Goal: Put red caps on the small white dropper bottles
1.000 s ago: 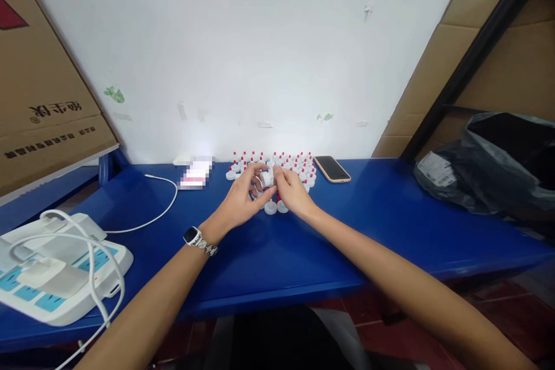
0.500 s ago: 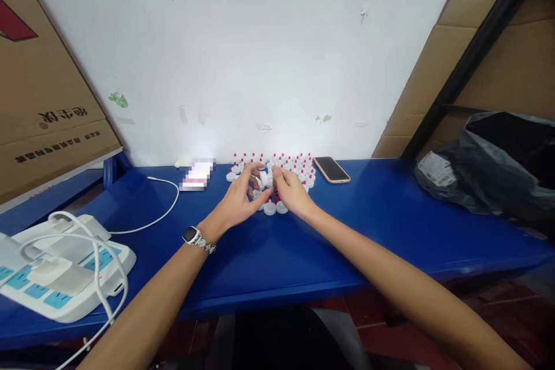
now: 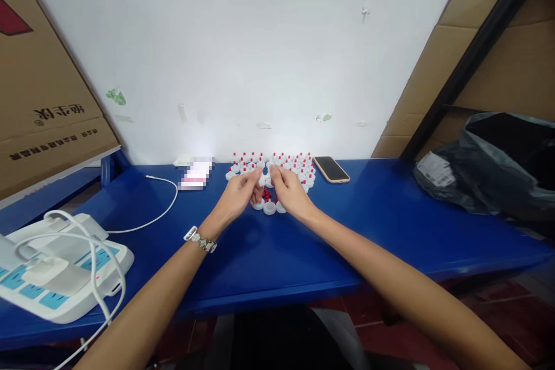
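My left hand is closed, thumb and fingers pinched on a white plastic cap that they partly cover. Just across from it, my right hand is also closed in a pinch; whatever lies between its fingertips is too small and hidden to name. Behind and around both hands stand several white caps with red tips. A small heap of loose red tips lies between the hands. In front of that heap sits a white cap without a red tip, with others like it on either side.
A phone lies right of the caps on the blue table. At left are a white power strip with cables and a cardboard box. A black plastic bag rests at right, and a white wall rises behind.
My left hand has turned and its fingers, spread around a white cap before, have drawn together into a pinch. The loose red tips show more. My right hand has barely moved.
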The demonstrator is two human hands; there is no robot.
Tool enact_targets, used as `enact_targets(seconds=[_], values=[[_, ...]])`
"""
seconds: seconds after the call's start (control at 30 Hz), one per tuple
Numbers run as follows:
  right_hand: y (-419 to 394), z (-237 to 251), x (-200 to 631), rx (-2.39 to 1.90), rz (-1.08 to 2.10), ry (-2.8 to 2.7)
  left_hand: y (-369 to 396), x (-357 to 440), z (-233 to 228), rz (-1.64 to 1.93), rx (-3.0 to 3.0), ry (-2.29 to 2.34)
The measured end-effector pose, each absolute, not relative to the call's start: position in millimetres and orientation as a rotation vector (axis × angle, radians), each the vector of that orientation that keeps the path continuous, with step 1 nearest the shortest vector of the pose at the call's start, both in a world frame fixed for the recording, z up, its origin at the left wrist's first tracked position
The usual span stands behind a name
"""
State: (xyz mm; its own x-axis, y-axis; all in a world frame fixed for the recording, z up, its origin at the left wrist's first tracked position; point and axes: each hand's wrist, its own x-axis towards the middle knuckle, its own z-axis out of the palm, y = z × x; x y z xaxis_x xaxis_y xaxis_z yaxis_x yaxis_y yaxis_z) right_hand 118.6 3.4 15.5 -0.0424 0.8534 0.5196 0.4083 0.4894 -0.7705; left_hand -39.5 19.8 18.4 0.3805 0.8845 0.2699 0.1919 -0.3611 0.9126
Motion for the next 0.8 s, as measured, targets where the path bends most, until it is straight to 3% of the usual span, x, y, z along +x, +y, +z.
enact_targets(seconds=[0.2,0.6,0.8], values=[[4,11,123,-1.076,0.642,-1.656,13,-44,19,1.131,2.308,0.847],[1,18,121,-1.016,0.727,-1.568,13,-37,12,1.341,2.463,0.808],[1,32,140,-1.041,0.533,-1.476,16,-31,12,1.401,1.746,0.863]])
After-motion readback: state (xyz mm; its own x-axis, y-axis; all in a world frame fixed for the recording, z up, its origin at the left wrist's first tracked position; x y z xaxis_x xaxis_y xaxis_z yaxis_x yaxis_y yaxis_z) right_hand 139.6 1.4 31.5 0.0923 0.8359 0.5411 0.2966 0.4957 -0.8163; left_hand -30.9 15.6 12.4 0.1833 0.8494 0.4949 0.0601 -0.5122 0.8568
